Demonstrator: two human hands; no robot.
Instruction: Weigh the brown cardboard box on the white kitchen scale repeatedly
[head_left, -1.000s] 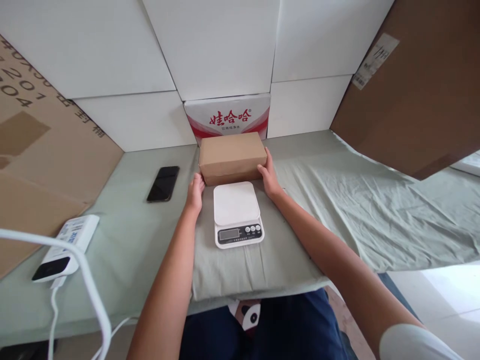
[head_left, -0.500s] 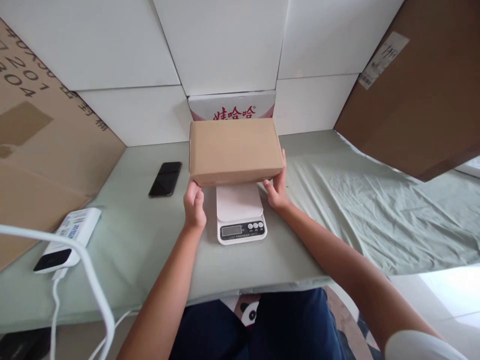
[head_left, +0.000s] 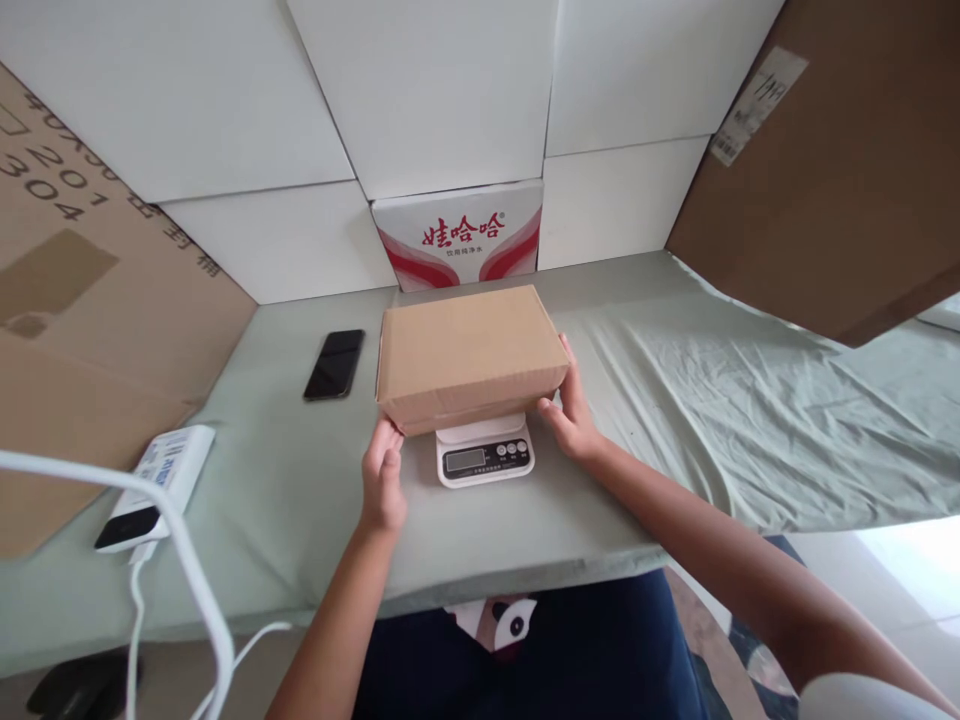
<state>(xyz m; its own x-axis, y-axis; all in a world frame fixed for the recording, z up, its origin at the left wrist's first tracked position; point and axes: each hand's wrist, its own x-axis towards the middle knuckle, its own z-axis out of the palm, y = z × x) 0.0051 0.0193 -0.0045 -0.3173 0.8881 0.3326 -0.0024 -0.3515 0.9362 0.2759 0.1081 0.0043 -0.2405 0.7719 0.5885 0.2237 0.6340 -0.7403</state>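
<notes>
Already the box (head_left: 469, 352) sits over the scale (head_left: 484, 455), at the centre of the frame, so the carrying part looks done. Whether its full weight rests on the platform yet I cannot tell; it hides the platform. Judging from the hands at its ends, letting go and reading the number are what remain.

Going from the left edge: a big brown cardboard sheet (head_left: 82, 300) leans at upper left. Below it, at lower left, a white power bank (head_left: 154, 487) lies on the green cloth (head_left: 750, 400), with a white cable (head_left: 187, 580) looping toward the bottom edge. Right of that, a black phone (head_left: 334, 364) lies face up, just left of the box and not touching it.

Then the left hand (head_left: 382, 480), fingers spread against the box's lower left corner, pressing rather than wrapped round. The scale's display and buttons peek out beneath the box's front edge; the display is too small to read.

The right hand (head_left: 574, 415) cups the box's right end, thumb at the front, fingers up the side. Both hands clamp the box between them.

As for containers, the box is shut, its contents hidden. Behind it, against the white wall, stands a red-and-white carton (head_left: 459, 235), also closed. Another brown board (head_left: 832, 170) fills the upper right.
</notes>
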